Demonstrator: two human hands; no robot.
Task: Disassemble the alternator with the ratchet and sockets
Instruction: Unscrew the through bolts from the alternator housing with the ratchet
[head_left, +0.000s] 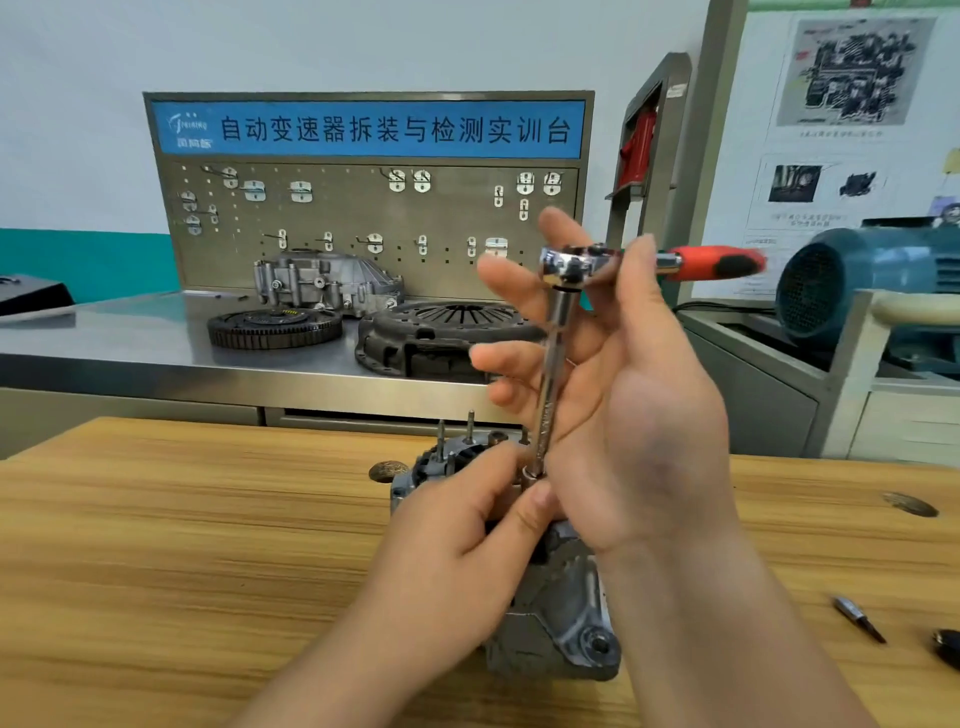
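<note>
- Alternator (561, 618): it stands on the wooden desk (182, 545) just before us, studs upward, its top half covered by our hands.
- Our left hand (457, 525) pinches the socket (532, 475) between thumb and forefinger, on top of the alternator.
- We cannot make out what the socket sits on; the fingers hide it.
- Our right hand (628, 400) is spread, fingers nearly straight. The ratchet (571, 262) lies in the fork of thumb and forefinger, its extension bar (550, 374) runs down before the palm, and its red handle points right.
- A small bit (860, 621) lies on the desk to our right.
- Behind, a steel desk (130, 358) carries a flywheel (275, 327), a clutch cover (447, 332) and a grey housing (322, 280), below a pegboard (363, 218); a blue motor (857, 280) stands at right.
</note>
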